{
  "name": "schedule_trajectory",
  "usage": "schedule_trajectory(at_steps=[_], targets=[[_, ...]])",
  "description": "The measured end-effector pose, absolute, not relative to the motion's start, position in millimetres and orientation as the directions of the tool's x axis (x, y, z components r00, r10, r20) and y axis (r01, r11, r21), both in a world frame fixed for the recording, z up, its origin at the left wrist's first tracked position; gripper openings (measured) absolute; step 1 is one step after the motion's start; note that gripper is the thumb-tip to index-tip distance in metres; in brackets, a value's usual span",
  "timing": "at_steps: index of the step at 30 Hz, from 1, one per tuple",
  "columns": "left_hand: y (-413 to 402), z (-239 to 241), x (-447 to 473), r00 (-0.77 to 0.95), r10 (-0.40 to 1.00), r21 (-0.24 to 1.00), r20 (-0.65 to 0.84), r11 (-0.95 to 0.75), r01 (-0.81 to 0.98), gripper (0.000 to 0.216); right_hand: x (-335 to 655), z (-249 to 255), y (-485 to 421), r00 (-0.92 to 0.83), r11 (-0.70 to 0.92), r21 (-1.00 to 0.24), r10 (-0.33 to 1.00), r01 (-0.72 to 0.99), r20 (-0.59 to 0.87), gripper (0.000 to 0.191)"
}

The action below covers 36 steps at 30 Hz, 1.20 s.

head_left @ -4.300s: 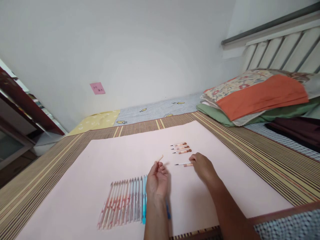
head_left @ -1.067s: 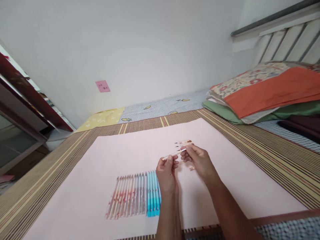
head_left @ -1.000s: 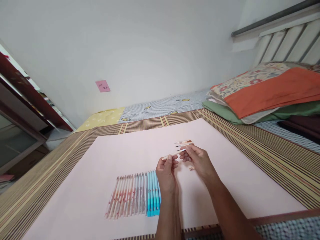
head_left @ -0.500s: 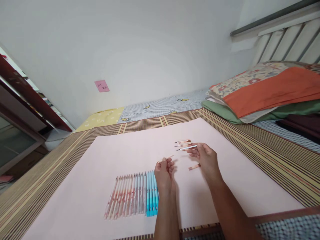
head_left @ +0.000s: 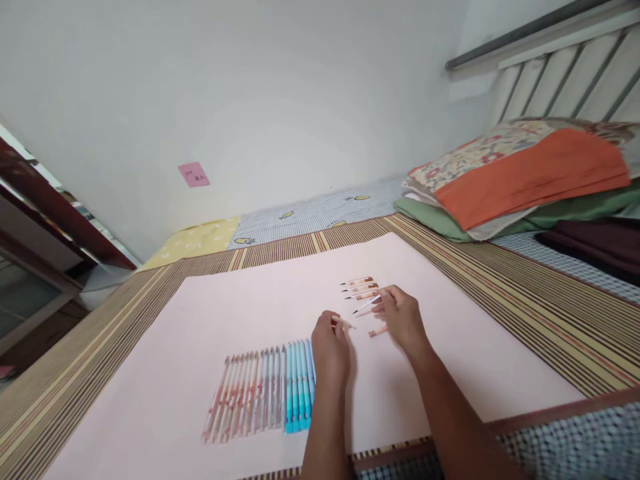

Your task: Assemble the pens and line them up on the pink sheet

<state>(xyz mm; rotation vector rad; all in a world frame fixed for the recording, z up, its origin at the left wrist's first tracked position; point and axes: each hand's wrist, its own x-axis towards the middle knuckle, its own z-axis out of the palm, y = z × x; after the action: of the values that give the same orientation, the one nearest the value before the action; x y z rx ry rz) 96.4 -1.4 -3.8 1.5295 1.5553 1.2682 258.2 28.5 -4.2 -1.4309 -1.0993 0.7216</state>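
My right hand (head_left: 401, 319) pinches a thin white stick with a dark pointed tip (head_left: 367, 305), which looks like a pen refill and slants down to the left. My left hand (head_left: 331, 347) grips a thin pale piece (head_left: 346, 323) whose end pokes out to the right, its kind unclear. Just under the right hand lies a short peach pen barrel (head_left: 379, 331), partly covered. Behind the hands, several peach-and-brown pens (head_left: 361, 289) lie side by side, dark tips to the left. All are over a pale pink sheet (head_left: 250, 307).
A row of pink, clear and blue pens (head_left: 255, 393) lies left of my left forearm. The sheet rests on a striped mat (head_left: 280, 252). Folded bedding (head_left: 530, 177) is piled at the right, below a radiator (head_left: 560, 83). A pink note (head_left: 194, 175) is on the wall.
My right hand has tilted the white stick so its tip points lower, nearer my left hand. The left hand has turned palm-down, its pale piece now angled downward. The view has shifted slightly.
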Motion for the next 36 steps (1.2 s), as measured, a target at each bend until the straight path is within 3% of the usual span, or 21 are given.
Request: schedule_trajectory(at_steps=[5, 8, 11, 13, 15, 17, 19, 22, 25, 28, 32, 34, 36], targets=[[0, -5, 92, -0.149, 0.973, 0.878, 0.174, -0.085, 0.471, 0.012, 261, -7, 30, 0.378, 0.062, -0.965, 0.912, 0.253, 0.158, 0.030], [3, -4, 91, -0.277, 0.948, 0.916, 0.157, -0.035, 0.399, 0.010, 263, -6, 30, 0.367, 0.059, -0.962, 0.917, 0.267, 0.158, 0.027], [6, -1, 89, -0.344, 0.938, 0.999, -0.033, 0.045, 0.026, 0.009, 263, -3, 28, 0.369, 0.044, -0.954, 0.916, 0.297, 0.157, 0.027], [9, 0, 87, -0.312, 0.935, 0.960, -0.170, 0.086, -0.265, 0.011, 262, -1, 26, 0.371, 0.045, -0.944, 0.913, 0.327, 0.172, 0.028], [11, 1, 87, -0.306, 0.933, 0.938, -0.191, 0.081, -0.337, 0.014, 260, -1, 26, 0.361, 0.062, -0.938, 0.913, 0.340, 0.191, 0.030], [10, -1, 89, -0.313, 0.946, 0.987, -0.086, 0.038, -0.156, 0.013, 259, -1, 26, 0.354, 0.079, -0.942, 0.914, 0.325, 0.199, 0.032], [9, -4, 93, -0.228, 0.973, 0.989, 0.042, -0.009, 0.144, 0.012, 259, -2, 26, 0.353, 0.092, -0.947, 0.913, 0.308, 0.204, 0.034], [5, -9, 101, -0.027, 0.997, 0.857, 0.070, -0.046, 0.514, 0.010, 260, -2, 26, 0.356, 0.109, -0.947, 0.908, 0.302, 0.218, 0.034], [2, -12, 107, 0.029, 1.000, 0.695, -0.004, -0.018, 0.718, 0.009, 262, 1, 24, 0.356, 0.090, -0.955, 0.915, 0.283, 0.191, 0.032], [2, -14, 108, 0.001, 0.999, 0.586, -0.036, 0.020, 0.810, 0.010, 262, 5, 22, 0.365, 0.070, -0.963, 0.916, 0.262, 0.166, 0.030], [2, -16, 108, -0.026, 0.999, 0.531, -0.029, 0.037, 0.846, 0.008, 262, 10, 20, 0.376, 0.059, -0.962, 0.913, 0.266, 0.160, 0.029], [2, -15, 108, -0.040, 0.999, 0.552, -0.013, 0.040, 0.833, 0.006, 262, 12, 20, 0.376, 0.055, -0.965, 0.914, 0.258, 0.153, 0.029], [3, -12, 106, -0.058, 0.998, 0.660, 0.017, 0.033, 0.751, 0.008, 262, 14, 19, 0.382, 0.070, -0.968, 0.910, 0.241, 0.160, 0.029]])
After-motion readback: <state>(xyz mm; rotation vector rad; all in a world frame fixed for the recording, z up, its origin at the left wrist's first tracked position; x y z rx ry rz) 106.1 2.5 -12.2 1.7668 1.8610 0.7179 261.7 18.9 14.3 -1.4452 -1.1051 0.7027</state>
